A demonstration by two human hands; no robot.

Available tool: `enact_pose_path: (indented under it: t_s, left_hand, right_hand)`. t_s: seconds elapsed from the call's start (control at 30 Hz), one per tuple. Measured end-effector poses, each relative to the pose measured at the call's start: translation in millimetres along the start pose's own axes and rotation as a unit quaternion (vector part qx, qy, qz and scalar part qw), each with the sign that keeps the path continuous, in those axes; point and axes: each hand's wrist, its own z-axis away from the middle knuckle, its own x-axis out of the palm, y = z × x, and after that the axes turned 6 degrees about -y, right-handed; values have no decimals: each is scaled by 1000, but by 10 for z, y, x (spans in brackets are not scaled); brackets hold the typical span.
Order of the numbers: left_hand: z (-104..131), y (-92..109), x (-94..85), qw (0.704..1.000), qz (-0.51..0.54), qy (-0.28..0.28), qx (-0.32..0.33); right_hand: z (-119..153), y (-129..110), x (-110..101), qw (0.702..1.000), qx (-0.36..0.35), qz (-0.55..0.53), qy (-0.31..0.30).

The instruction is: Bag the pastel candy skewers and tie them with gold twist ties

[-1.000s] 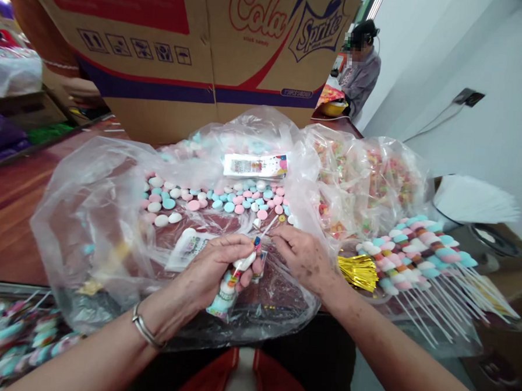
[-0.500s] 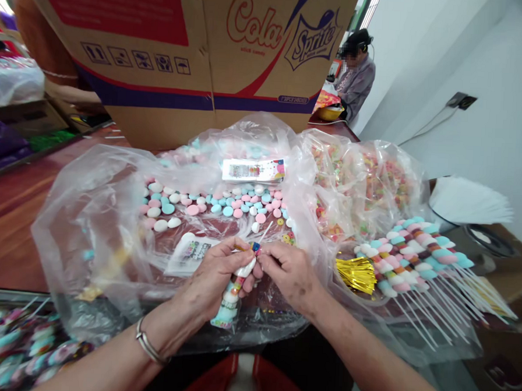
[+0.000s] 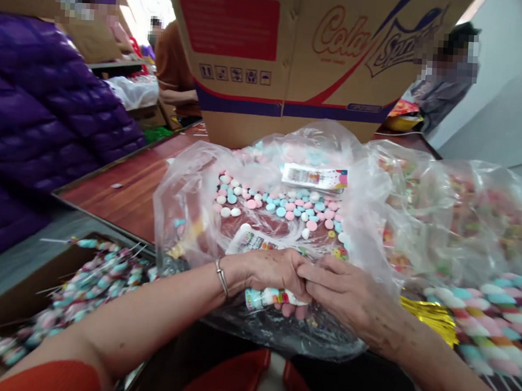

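Note:
A candy stick (image 3: 264,299) in a clear printed wrapper lies sideways in my left hand (image 3: 278,272), whose fingers are wrapped round it. White, blue and red sweets show through the wrapper. My right hand (image 3: 343,287) is closed, its fingertips pressed against the left hand at the stick's right end. What its fingers pinch there is hidden. Just behind the hands are flat printed wrappers (image 3: 258,239). Loose pink, blue and white candies (image 3: 286,205) are spread on a clear plastic bag, with a stack of printed wrappers (image 3: 317,178) beyond them.
Gold twist ties (image 3: 432,318) and unwrapped candy skewers (image 3: 491,312) lie at the right, below bags of gummy candy (image 3: 418,192). A box of finished candy sticks (image 3: 85,285) stands at lower left. A large carton (image 3: 285,74) blocks the back; people work behind it.
My view has swung left, bringing the box of finished sticks further into sight. The wrapped stick has tipped from near upright to sideways, and my hands have come together at its end.

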Motion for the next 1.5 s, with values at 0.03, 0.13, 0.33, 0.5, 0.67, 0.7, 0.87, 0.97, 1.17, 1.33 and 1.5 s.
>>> enact_pose_path:
  t_s: [0.03, 0.13, 0.33, 0.5, 0.67, 0.7, 0.87, 0.97, 1.17, 1.33, 1.5]
  left_hand:
    - [-13, -17, 1, 1000, -14, -6, -5]
    - [-55, -45, 17, 998, -52, -11, -25]
    - [-71, 46, 208, 969, -213, 129, -2]
    - [-156, 40, 468, 715, -582, 353, 162]
    - [-181, 1, 612, 707, -380, 511, 307]
    - [-170, -8, 625, 749, -278, 521, 299]
    - [-253, -173, 499, 928, 248, 254, 112]
    - [-366, -305, 301, 905, 403, 105, 91]
    - [-58, -171, 128, 783, 463, 220, 353]
    - [160, -124, 136, 944, 253, 63, 200]
    - [51, -120, 168, 907, 327, 197, 181]
  right_hand:
    - [-7, -15, -23, 1000, -15, 0, -10]
    - [8, -65, -29, 998, -56, 32, -25]
    - [148, -166, 274, 983, 97, 156, 18]
    - [189, -75, 433, 940, 263, 187, 107]
    - [124, 22, 190, 914, 326, 195, 143]
    - [106, 15, 143, 907, 334, 209, 149]
    - [11, -153, 114, 922, 276, 218, 163]
    - [5, -286, 232, 951, 144, 221, 163]
    - [119, -281, 383, 967, 180, 115, 143]
    - [97, -124, 286, 918, 371, 55, 133]
    - [-61, -371, 388, 930, 306, -37, 200]
